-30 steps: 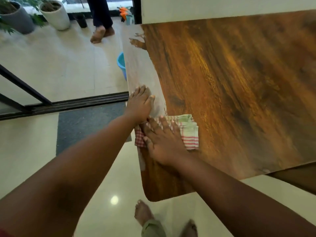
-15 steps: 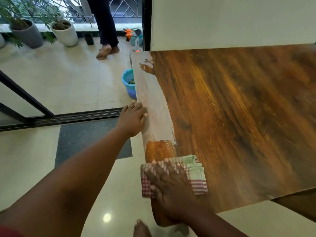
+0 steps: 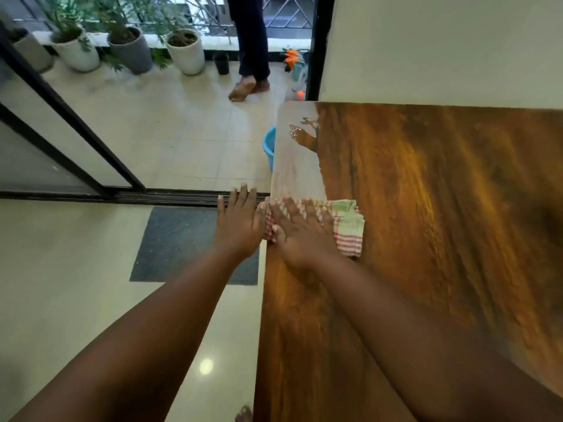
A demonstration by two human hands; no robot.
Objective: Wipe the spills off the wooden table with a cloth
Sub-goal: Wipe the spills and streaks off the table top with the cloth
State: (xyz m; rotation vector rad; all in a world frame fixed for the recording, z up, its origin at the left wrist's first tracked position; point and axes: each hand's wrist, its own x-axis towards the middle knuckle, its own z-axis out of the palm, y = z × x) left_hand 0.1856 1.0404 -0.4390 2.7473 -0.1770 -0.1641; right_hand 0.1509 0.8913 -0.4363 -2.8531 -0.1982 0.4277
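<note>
No legible writing or labels observed. The right hand (image 3: 300,231) presses flat, fingers straight and spread, on the folded checked cloth (image 3: 347,228) at the left edge of the wooden table (image 3: 426,208), just below a pale wet strip (image 3: 297,169); the left hand (image 3: 240,222) hovers with fingers extended beside the table edge, holding nothing. A blue tub (image 3: 269,146) sits on the floor by the table, contents hidden, and pots (image 3: 185,50) on the balcony hold plants.

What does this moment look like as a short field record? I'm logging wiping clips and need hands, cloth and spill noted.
right hand: pressed flat on the cloth, fingers spread
left hand: open, beside the table's left edge, next to the cloth
cloth: folded, red-checked and green, lying at the left edge of the wooden table
spill: pale wet strip along the left edge, beyond the cloth
floor: blue bucket beside the table
</note>
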